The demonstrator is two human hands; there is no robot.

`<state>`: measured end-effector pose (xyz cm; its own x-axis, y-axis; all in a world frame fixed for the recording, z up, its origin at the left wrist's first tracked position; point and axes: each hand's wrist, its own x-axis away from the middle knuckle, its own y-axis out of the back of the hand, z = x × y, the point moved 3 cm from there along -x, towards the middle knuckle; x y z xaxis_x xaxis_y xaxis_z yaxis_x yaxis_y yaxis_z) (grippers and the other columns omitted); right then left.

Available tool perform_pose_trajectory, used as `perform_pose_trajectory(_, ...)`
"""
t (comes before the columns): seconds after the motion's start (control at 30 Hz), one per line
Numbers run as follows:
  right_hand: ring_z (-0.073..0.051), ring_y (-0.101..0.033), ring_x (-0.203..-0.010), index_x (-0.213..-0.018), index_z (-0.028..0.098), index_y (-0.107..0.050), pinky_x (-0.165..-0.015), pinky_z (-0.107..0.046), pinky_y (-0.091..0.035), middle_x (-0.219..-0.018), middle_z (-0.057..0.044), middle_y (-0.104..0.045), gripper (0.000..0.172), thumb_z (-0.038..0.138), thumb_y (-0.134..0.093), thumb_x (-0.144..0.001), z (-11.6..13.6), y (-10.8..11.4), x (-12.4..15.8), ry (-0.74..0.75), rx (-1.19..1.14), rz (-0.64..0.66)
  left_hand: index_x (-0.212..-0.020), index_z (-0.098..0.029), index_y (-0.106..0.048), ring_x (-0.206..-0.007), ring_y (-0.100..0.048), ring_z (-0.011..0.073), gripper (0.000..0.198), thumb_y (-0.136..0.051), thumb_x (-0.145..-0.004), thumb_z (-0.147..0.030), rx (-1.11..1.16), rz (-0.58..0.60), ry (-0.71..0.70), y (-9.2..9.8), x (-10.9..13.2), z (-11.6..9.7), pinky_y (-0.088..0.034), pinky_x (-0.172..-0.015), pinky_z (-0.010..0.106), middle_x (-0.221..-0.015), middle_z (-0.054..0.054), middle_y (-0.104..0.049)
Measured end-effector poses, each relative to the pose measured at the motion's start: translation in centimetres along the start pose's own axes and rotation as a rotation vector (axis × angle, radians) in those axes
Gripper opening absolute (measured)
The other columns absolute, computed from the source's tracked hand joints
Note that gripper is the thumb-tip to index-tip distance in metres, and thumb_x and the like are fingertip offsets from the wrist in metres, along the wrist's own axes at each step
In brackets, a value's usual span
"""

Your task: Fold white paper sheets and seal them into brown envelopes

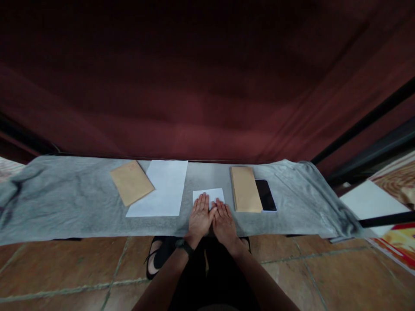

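A small white piece of paper, perhaps folded, lies in front of me on the grey cloth. My left hand rests flat on its left part, fingers stretched out and pointing away from me. Beside it my right hand presses flat on the right part, with the two thumbs close together. The palms cover the paper's near edge. To the left is a larger white sheet, and a brown paper packet or envelope overlaps its left side.
Right of my hands lies a brown stack, like envelopes or a notebook, partly over a dark phone. Grey cloth covers the narrow bench. A dark red curtain-like surface rises behind; tiled floor shows below.
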<state>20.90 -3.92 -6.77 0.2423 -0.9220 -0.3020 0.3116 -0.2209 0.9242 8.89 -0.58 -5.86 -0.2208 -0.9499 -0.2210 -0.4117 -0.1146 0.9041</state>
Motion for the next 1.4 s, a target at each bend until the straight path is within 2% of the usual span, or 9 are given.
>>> perform_pose_trajectory(0.23, -0.026, -0.044, -0.143, -0.144, 0.007, -0.053, -0.122, -0.045, -0.03, -0.152, -0.017, -0.049, 0.047, 0.024, -0.036, -0.104, -0.1, 0.4, -2.2, -0.11, -0.073, 0.02, -0.152, -0.004, -0.039, -0.15, -0.029, 0.0313, 0.062, -0.036, -0.101, -0.04, -0.037, -0.066, 0.068, 1.3, 0.3, 3.0, -0.028, -0.122, 0.05, -0.159, 0.021, -0.036)
perform_pose_trajectory(0.43, -0.024, -0.041, -0.145, -0.149, 0.016, -0.048, -0.121, -0.047, -0.031, -0.156, -0.011, -0.044, 0.047, 0.028, -0.036, -0.105, 0.0, -0.9, -5.1, 0.029, -0.139, 0.043, -0.154, -0.008, -0.037, -0.15, -0.031, 0.0299, 0.061, -0.035, -0.1, -0.036, -0.06, -0.067, 0.063, 1.3, 0.4, 2.8, -0.028, -0.122, 0.051, -0.159, 0.018, -0.038)
perform_pose_trajectory(0.57, -0.028, -0.033, -0.149, -0.152, 0.013, -0.042, -0.121, -0.05, -0.029, -0.16, -0.016, -0.036, 0.052, 0.032, -0.043, -0.104, -1.2, -1.5, -5.5, -0.014, -0.054, -0.002, -0.153, -0.006, -0.037, -0.15, -0.031, 0.0311, 0.063, -0.036, -0.101, -0.04, -0.081, -0.074, 0.078, 1.2, 0.4, 2.8, -0.028, -0.122, 0.051, -0.158, 0.02, -0.038)
perform_pose_trajectory(0.7, -0.031, -0.035, -0.148, -0.155, 0.009, -0.035, -0.12, -0.052, -0.028, -0.16, -0.02, -0.034, 0.058, 0.033, -0.044, -0.104, -2.4, -1.8, -5.4, -0.066, -0.016, -0.045, -0.153, -0.006, -0.037, -0.15, -0.031, 0.0322, 0.065, -0.038, -0.1, -0.042, -0.056, -0.096, 0.1, 1.3, 0.5, 2.9, -0.029, -0.121, 0.052, -0.157, 0.021, -0.039)
perform_pose_trajectory(0.87, -0.031, -0.036, -0.147, -0.155, 0.004, -0.032, -0.121, -0.05, -0.026, -0.159, -0.022, -0.036, 0.063, 0.037, -0.043, -0.103, -2.6, -2.0, -5.3, -0.112, -0.001, -0.034, -0.153, -0.006, -0.038, -0.149, -0.032, 0.0332, 0.064, -0.039, -0.1, -0.042, -0.001, -0.132, 0.139, 1.4, 0.4, 3.0, -0.029, -0.121, 0.053, -0.156, 0.021, -0.042)
perform_pose_trajectory(1.0, -0.032, -0.035, -0.147, -0.156, 0.006, -0.031, -0.12, -0.052, -0.026, -0.159, -0.021, -0.036, 0.062, 0.037, -0.041, -0.103, -2.5, -2.0, -5.4, -0.12, -0.024, -0.042, -0.152, -0.007, -0.039, -0.15, -0.031, 0.0327, 0.06, -0.038, -0.1, -0.037, 0.005, -0.15, 0.181, 1.3, 0.1, 2.1, -0.026, -0.122, 0.055, -0.156, 0.021, -0.042)
perform_pose_trajectory(1.2, -0.029, -0.033, -0.149, -0.155, 0.007, -0.034, -0.122, -0.049, -0.023, -0.16, -0.019, -0.035, 0.058, 0.032, -0.036, -0.104, -2.7, -2.1, -5.4, -0.136, -0.024, 0.011, -0.151, -0.012, -0.041, -0.15, -0.032, 0.025, 0.054, -0.034, -0.101, -0.03, -0.01, 0.015, -0.06, 0.6, 0.7, -0.3, -0.027, -0.123, 0.048, -0.158, 0.014, -0.041)
perform_pose_trajectory(1.3, -0.028, -0.031, -0.15, -0.156, 0.008, -0.033, -0.122, -0.049, -0.021, -0.161, -0.017, -0.034, 0.057, 0.032, -0.034, -0.104, -2.8, -1.8, -5.5, -0.145, -0.029, 0.04, -0.152, -0.011, -0.041, -0.15, -0.032, 0.026, 0.055, -0.038, -0.102, -0.036, -0.04, 0.043, -0.122, 1.3, 1.7, 0.0, -0.029, -0.123, 0.047, -0.159, 0.016, -0.039)
perform_pose_trajectory(1.4, -0.027, -0.03, -0.15, -0.155, 0.01, -0.036, -0.123, -0.052, -0.017, -0.16, -0.016, -0.035, 0.055, 0.032, -0.031, -0.105, -2.6, -1.3, -5.9, -0.179, -0.046, 0.047, -0.152, -0.018, -0.041, -0.15, -0.031, 0.0265, 0.055, -0.044, -0.101, -0.04, -0.063, 0.053, -0.192, 2.3, 2.9, 0.5, -0.03, -0.122, 0.048, -0.161, 0.012, -0.037)
